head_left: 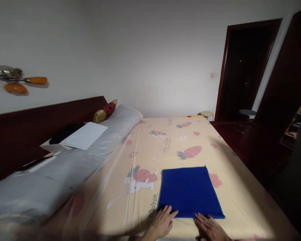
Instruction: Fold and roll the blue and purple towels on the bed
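A folded blue towel (189,191) lies flat on the bed's cream sheet (170,144), which is printed with carrots and rabbits. My left hand (163,221) rests at the towel's near left corner, fingers stretched out and touching the edge. My right hand (209,226) lies flat by the near right edge, fingers spread and pointing toward the towel. Neither hand holds anything.
A long grey bolster (65,170) runs along the dark headboard (40,124) on the left, with a white sheet of paper (84,135) and a red and gold cushion (105,111) on it. A dark doorway (245,70) and a small stool (207,114) stand beyond the bed.
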A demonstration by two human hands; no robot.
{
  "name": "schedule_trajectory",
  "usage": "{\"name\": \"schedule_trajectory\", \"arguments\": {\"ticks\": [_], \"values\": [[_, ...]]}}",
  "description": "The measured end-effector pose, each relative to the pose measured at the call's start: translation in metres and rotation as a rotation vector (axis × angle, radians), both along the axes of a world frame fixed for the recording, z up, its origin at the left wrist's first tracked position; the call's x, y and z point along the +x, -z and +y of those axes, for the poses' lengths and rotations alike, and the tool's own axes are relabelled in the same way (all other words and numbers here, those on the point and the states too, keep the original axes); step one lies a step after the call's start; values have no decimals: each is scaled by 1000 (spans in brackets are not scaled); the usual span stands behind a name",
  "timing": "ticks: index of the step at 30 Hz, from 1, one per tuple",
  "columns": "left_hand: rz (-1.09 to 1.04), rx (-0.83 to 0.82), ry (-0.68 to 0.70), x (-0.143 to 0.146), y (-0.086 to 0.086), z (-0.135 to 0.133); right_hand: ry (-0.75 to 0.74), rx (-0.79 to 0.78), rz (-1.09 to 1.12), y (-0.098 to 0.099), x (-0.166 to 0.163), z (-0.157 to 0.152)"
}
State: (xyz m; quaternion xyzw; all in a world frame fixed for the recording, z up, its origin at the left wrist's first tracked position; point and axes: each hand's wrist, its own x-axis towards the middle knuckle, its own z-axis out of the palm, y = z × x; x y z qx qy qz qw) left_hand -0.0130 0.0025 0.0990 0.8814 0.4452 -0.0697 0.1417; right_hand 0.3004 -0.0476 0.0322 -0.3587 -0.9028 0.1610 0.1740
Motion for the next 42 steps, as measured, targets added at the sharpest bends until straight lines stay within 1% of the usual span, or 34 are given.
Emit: {"name": "schedule_trajectory", "arguments": {"ticks": [3,5,6,8,10,12,14,16,20,24,27,31,34,39,42], "values": [[18,14,-31,2,5,-1,10,62,-31,11,10,4],[9,44,-52,8,11,-4,4,86,-42,14,12,6],[-17,58,-36,13,15,-5,3,94,-45,14,12,7],[-105,67,63,25,25,-9,13,109,-40,14,10,7],[-185,37,218,39,36,-12,23,116,-16,12,9,7],[-220,-5,328,48,48,-12,20,98,-2,8,9,7],[-216,-34,352,49,58,-11,0,58,-19,3,11,7],[-197,-45,323,42,63,-7,-20,22,-43,-3,13,8],[-167,-28,307,19,60,-3,-39,-16,-84,-11,20,7],[-139,66,274,-1,52,-3,-32,-40,-155,-12,42,6],[-107,133,186,-16,47,0,-8,-13,-181,-7,63,5],[-66,229,36,-39,43,7,77,48,-147,2,83,6],[-34,280,-1,-52,43,9,124,82,-115,5,90,5],[-27,318,-18,-56,45,10,206,98,-123,6,99,1],[-48,338,-35,-47,36,10,252,102,-116,4,97,1]]}}
